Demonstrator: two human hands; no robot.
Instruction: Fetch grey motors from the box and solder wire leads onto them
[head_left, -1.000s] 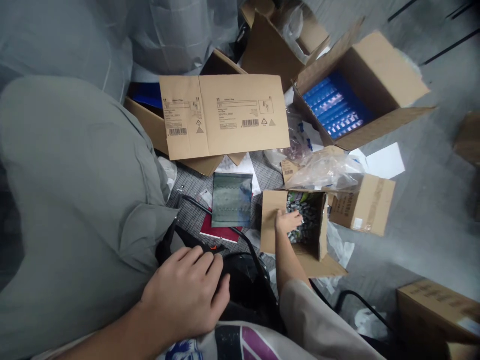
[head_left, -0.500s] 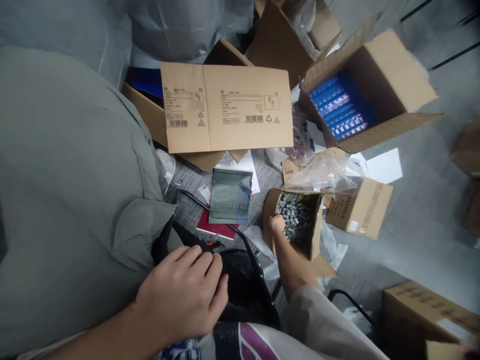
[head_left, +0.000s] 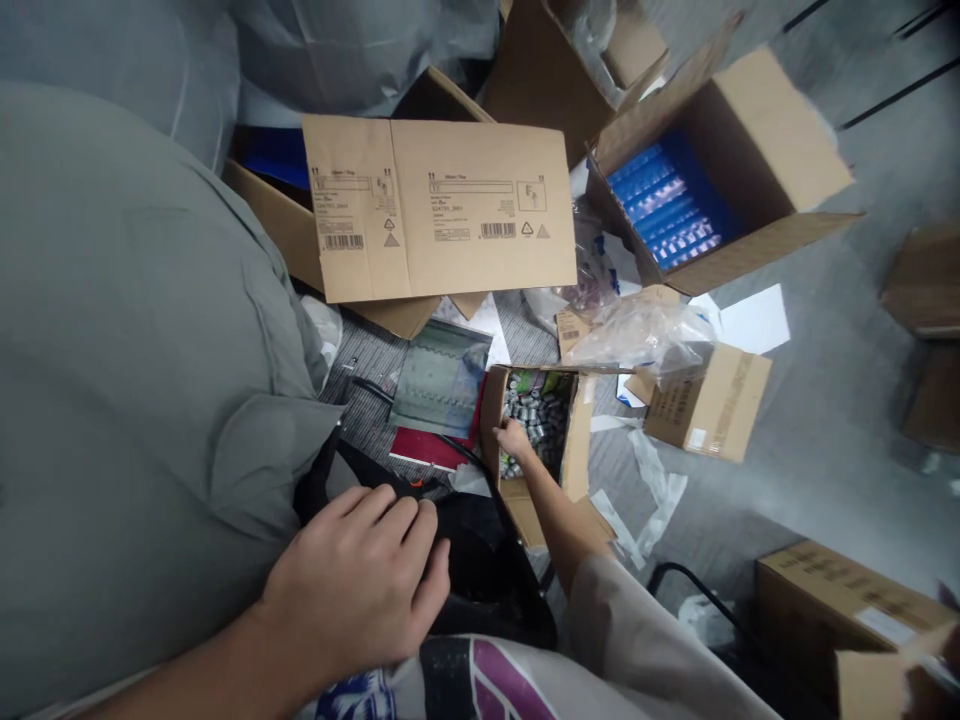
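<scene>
Looks like a stockroom or packing area of some office or warehouse. The grey carpeted floor (head_left: 817,420) is covered in open brown cardboard shipping boxes (head_left: 757,140), one holding blue trays (head_left: 667,205), another full of small grey metal parts (head_left: 536,420). There's a flattened barcode-labelled carton (head_left: 442,205), crumpled clear plastic bags (head_left: 637,335) and loose white paper sheets (head_left: 754,318) everywhere.

On the big flat cardboard sheet (head_left: 442,205) far from me I see barcodes and triangle signs, but the words are too small to read.
</scene>
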